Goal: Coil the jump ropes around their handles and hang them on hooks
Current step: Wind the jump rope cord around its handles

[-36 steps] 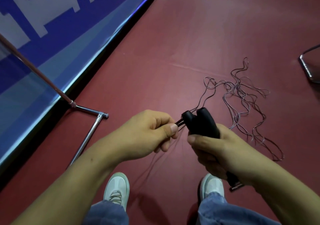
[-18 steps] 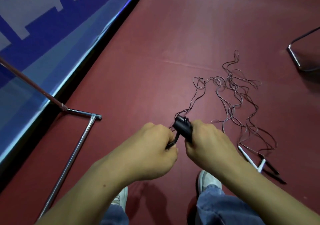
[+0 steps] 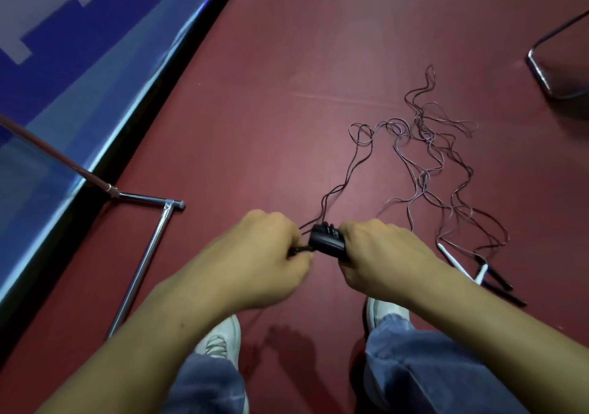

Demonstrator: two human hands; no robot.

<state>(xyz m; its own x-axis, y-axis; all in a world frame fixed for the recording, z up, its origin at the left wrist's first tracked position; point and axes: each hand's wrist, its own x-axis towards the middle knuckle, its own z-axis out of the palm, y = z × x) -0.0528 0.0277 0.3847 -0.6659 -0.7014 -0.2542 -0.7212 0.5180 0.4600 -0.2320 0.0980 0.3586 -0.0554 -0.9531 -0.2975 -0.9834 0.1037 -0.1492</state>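
The job looks barely begun. The right hand [image 3: 382, 254] is clamped round a pair of black handles [image 3: 326, 243] held together, their top end sticking out towards the left hand [image 3: 261, 254]. The left hand is curled tight and pinches the rope [image 3: 352, 165] just beside that end, so hands and handles all but touch. There may be a turn or two at the handles' top, but it is too small to be sure.

From the pinch the rope runs up and away to the floor [image 3: 255, 110], where nearly all of it lies loose in a tangle [image 3: 427, 145] well apart from the hands. So the coiling is almost all to do, and the hanging too; no hooks show. More handles [image 3: 454, 262], white and black, lie on the floor near the right forearm, so at least one further rope waits. A metal frame [image 3: 145, 254] stands at the left.
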